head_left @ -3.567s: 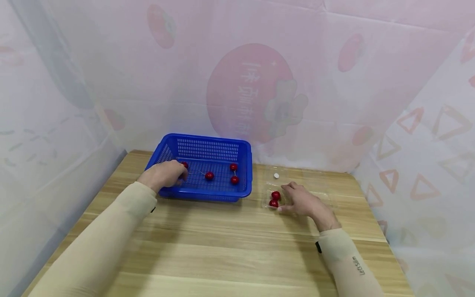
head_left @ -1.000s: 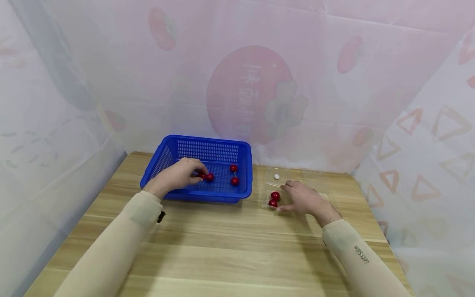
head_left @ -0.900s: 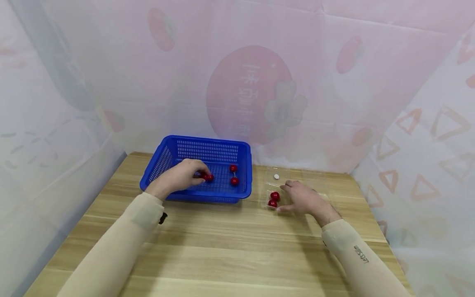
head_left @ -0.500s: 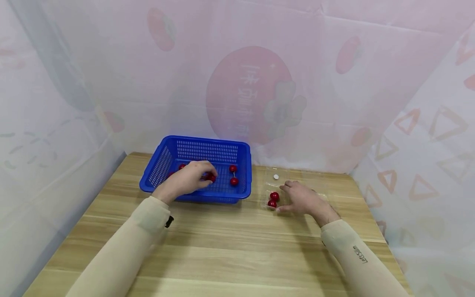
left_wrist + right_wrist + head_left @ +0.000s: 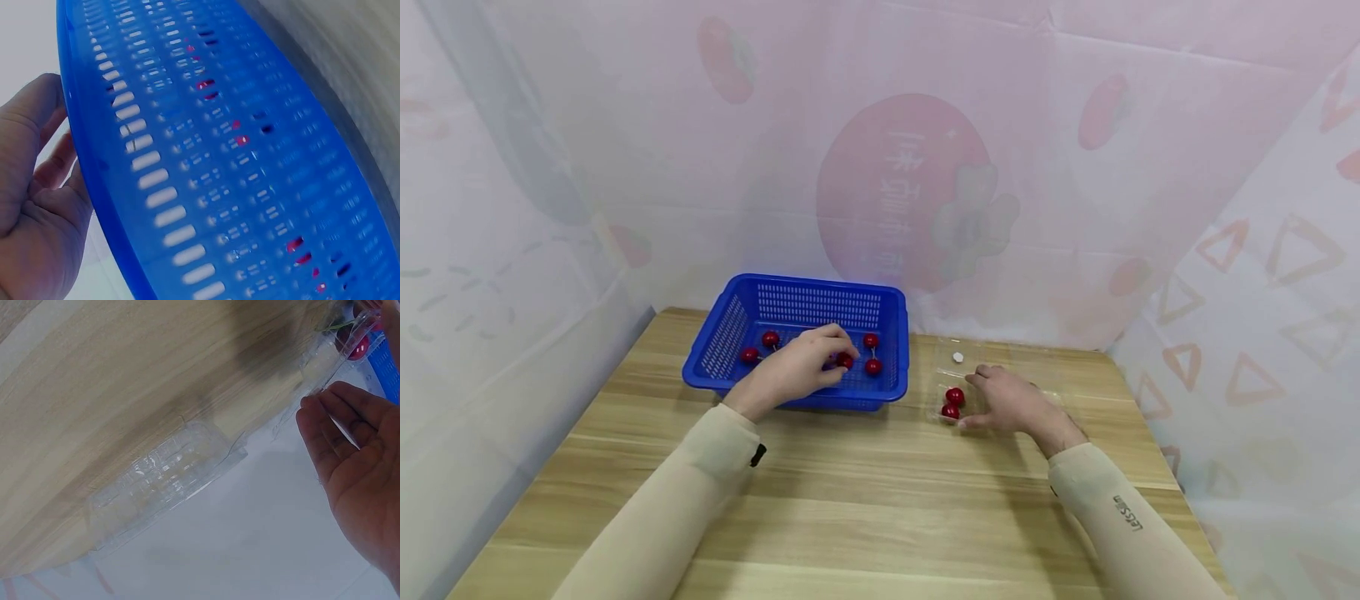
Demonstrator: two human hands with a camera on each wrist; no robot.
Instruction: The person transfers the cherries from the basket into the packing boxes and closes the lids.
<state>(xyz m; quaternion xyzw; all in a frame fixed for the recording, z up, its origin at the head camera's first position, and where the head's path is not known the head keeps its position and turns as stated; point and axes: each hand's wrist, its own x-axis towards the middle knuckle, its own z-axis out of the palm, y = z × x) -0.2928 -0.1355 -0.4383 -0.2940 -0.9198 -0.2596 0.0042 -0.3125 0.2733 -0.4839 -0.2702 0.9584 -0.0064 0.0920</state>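
My left hand (image 5: 801,362) reaches into the blue plastic basket (image 5: 820,283), pinching a red cherry (image 5: 844,361) between thumb and fingers; the palm hides part of it. In the left wrist view that hand (image 5: 40,194) shows past the basket wall (image 5: 147,178), fingers bent. Two cherries on joined stems (image 5: 872,367) lie at the basket's right side. Two others (image 5: 749,355) lie at its left. My right hand (image 5: 1009,404) holds the clear plastic box (image 5: 342,361) by its edges, thumb at the near one. Two cherries (image 5: 954,397) sit inside that box.
A second clear plastic box (image 5: 165,465) stands beside the right hand. The first box's raised lid bears a white round sticker (image 5: 958,357). The wooden table (image 5: 850,500) meets printed cloth walls (image 5: 1037,292) at the back and sides.
My left hand has moved rightward within the basket, taking hold of the middle cherry and shifting it right. The two left cherries have come into view. My right hand stays nearly still.
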